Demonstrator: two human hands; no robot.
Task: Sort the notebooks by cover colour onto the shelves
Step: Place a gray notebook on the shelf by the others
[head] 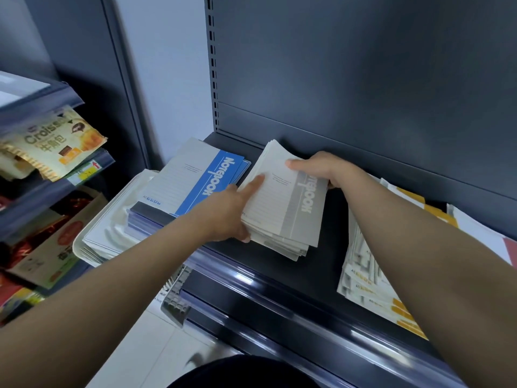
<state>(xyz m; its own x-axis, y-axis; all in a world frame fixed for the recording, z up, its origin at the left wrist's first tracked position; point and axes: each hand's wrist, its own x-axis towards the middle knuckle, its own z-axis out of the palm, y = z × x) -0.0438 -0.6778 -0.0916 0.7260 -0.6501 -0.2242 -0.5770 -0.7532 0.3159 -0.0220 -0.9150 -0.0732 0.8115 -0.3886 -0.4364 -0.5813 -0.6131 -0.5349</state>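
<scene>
Dark shelf (321,275), left to right: blue notebooks (195,177) at 9 o'clock; left grip (229,217) and right grip (321,169) clasp grey notebook stack (282,208), centre; yellow notebooks (369,284) at 3 o'clock. Advise squaring ragged edges before release.

One blue stack (215,175), one grey stack (279,214), one yellow stack (363,278).
</scene>
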